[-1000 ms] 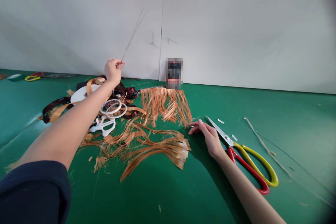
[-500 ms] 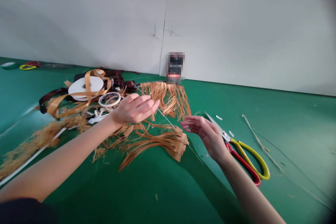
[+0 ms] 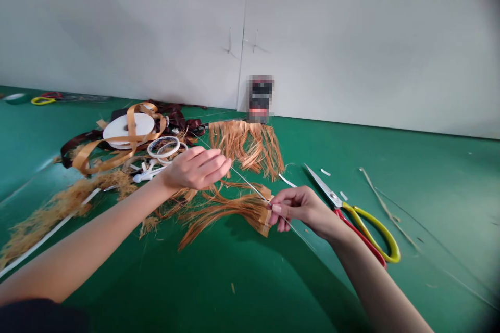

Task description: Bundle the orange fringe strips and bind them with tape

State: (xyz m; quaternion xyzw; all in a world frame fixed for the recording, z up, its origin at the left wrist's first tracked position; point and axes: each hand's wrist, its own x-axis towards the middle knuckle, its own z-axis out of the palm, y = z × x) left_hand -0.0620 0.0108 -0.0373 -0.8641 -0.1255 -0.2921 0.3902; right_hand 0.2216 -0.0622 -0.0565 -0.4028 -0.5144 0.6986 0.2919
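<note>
My left hand [image 3: 201, 167] is closed, with curled fingers around a thin pale wire [image 3: 250, 184] that slants down to the right. Its upper end sticks out behind the fingers. Further down the wire, my right hand [image 3: 299, 210] pinches it between thumb and forefinger. The free tail runs on past the right hand. Just left of my right fingertips lies a bundle of brown fringe [image 3: 226, 208] with a tan band at its right end. Behind both hands, another brown fringe [image 3: 250, 148] is spread on the green surface.
To the right lie scissors [image 3: 351, 213] with red and yellow handles. At left are a white ribbon spool [image 3: 117, 132], tape rolls [image 3: 164, 147] and tan fibre [image 3: 50, 218]. A pixelated dark object [image 3: 261, 99] leans on the grey wall [image 3: 351, 36]. More scissors [image 3: 42, 100] lie far left.
My right hand has moved down and slightly left, and its spread fingers have closed on the wire. A white strip now shows behind it. My left hand has shifted slightly left.
</note>
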